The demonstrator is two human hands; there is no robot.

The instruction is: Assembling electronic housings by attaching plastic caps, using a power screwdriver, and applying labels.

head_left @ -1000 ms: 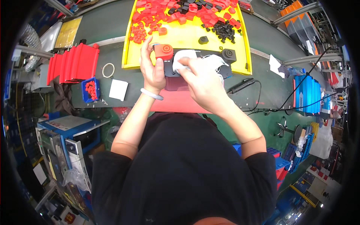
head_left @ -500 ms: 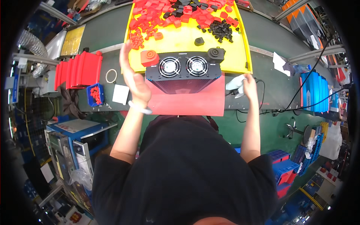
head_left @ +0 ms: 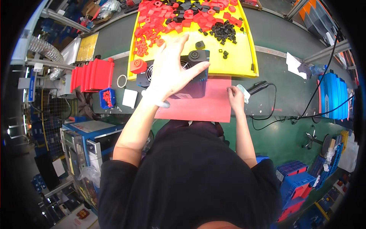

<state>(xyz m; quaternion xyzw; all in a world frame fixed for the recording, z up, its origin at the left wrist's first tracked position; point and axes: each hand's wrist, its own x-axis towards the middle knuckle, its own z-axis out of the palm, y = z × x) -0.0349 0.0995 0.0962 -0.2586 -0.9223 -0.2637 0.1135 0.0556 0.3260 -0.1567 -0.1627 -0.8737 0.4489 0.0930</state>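
My left hand [head_left: 173, 72], a white band at its wrist, is spread open over a black box-shaped device with finned sides [head_left: 200, 86] and two round fan grilles. It covers much of the device; whether it touches cannot be told. A red block-shaped cap [head_left: 138, 66] sits at the device's left end and a black cap [head_left: 196, 55] at its right. My right hand [head_left: 237, 98] has its fingers curled beside a pale, light-green piece [head_left: 244, 94], joined or next to a black corded handle [head_left: 258, 87]. What lies between those fingers is hidden. A red mat [head_left: 217, 105] lies under the device.
A yellow tray [head_left: 238, 68] behind the device holds piles of red and black plastic parts. At left are red panels [head_left: 87, 76], a blue bin [head_left: 102, 100] of small red parts, and white paper [head_left: 130, 98]. Blue panels [head_left: 335, 97] stand far right. A black cable [head_left: 274, 103] loops rightward.
My left hand swung from the device's left side to over its fans. My right hand moved left; the black handle now shows to its right. The device sits slightly further left and turned in view.
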